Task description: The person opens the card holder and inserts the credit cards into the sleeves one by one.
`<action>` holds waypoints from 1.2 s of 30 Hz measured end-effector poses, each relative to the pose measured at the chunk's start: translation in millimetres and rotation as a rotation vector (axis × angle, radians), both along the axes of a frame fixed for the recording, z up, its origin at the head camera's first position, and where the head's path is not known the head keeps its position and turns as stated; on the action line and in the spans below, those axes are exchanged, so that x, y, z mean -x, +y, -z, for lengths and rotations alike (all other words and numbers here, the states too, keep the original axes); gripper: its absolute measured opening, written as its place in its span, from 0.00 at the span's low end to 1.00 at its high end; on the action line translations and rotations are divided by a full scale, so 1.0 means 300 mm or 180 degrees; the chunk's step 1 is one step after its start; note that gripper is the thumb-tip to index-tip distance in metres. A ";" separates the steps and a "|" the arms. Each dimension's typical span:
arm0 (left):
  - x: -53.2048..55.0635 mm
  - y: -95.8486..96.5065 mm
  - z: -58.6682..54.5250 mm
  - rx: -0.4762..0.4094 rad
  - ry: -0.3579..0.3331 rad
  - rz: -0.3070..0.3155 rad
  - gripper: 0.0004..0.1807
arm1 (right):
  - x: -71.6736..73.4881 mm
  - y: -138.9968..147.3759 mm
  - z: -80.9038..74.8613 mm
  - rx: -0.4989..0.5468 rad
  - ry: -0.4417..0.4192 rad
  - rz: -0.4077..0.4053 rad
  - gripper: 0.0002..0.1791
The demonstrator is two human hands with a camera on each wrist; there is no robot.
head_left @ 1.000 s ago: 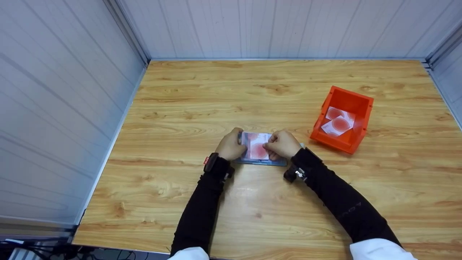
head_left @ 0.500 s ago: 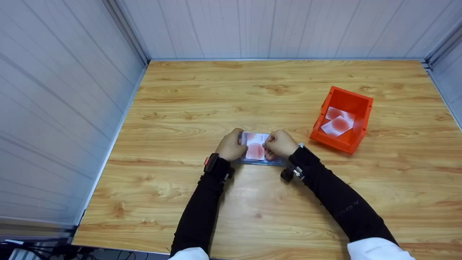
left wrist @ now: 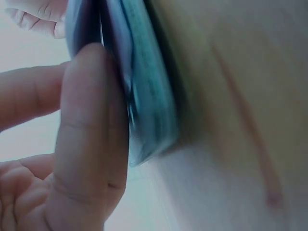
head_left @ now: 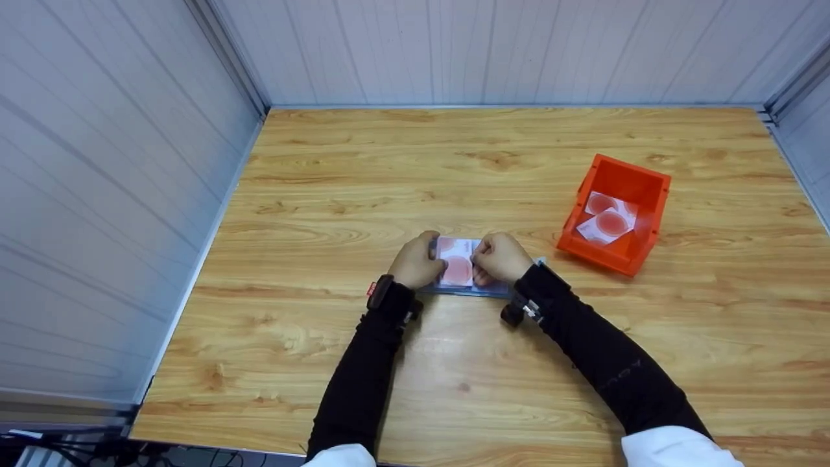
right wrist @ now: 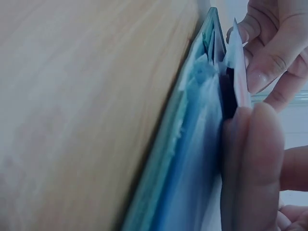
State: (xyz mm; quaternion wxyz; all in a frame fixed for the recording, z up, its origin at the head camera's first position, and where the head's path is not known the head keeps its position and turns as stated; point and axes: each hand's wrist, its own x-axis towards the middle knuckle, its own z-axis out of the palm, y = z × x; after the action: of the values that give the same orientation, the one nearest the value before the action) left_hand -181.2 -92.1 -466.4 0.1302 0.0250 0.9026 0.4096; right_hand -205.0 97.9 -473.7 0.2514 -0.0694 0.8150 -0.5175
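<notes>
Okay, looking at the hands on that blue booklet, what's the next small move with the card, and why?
Probably a gentle nudge of the printed card toward the left hand: the right hand pinches the card's right edge, while the left hand grips the left end of the blue booklet, which should steady it. Whether the card sits in a sleeve I can't tell.
</notes>
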 end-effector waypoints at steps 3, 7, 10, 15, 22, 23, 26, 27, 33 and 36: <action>0.001 -0.001 0.002 -0.0035 -0.0019 0.0009 0.35 | -0.001 -0.008 -0.001 -0.0010 0.0015 0.0009 0.06; 0.000 0.000 -0.001 -0.0012 0.0007 0.0011 0.35 | -0.002 -0.018 -0.002 -0.0009 0.0047 -0.0026 0.05; -0.001 0.001 -0.002 0.0004 0.0026 0.0003 0.35 | -0.004 -0.021 -0.004 -0.0007 0.0095 -0.0051 0.05; -0.005 0.006 -0.005 0.0002 -0.0015 0.0032 0.36 | -0.007 -0.015 0.001 -0.0110 0.0160 -0.0052 0.05; -0.014 0.009 -0.008 0.0121 -0.0002 0.0024 0.39 | -0.008 0.000 0.000 -0.0282 0.0288 -0.0097 0.06; -0.014 0.010 -0.009 0.0152 0.0019 0.0011 0.39 | -0.008 0.004 0.000 -0.0297 0.0302 -0.0104 0.06; -0.017 0.017 -0.010 0.0326 0.0122 -0.0024 0.37 | -0.009 0.017 0.003 -0.0310 0.0344 -0.0117 0.06; -0.020 0.020 -0.011 0.0424 0.0167 -0.0039 0.36 | -0.009 0.020 0.004 -0.0311 0.0358 -0.0123 0.06; -0.049 0.057 -0.016 0.0949 0.0524 0.0023 0.31 | -0.014 0.038 0.003 -0.0325 0.0443 -0.0162 0.06; -0.062 0.074 -0.017 0.1053 0.0591 0.0233 0.33 | -0.019 0.049 -0.010 -0.0439 0.0642 -0.0207 0.10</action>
State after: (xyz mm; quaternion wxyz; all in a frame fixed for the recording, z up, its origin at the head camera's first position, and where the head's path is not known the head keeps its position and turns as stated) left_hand -162.7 -69.8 -461.3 0.0635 0.0738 0.9642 0.2465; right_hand -199.1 112.6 -470.5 0.1889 -0.1301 0.8671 -0.4421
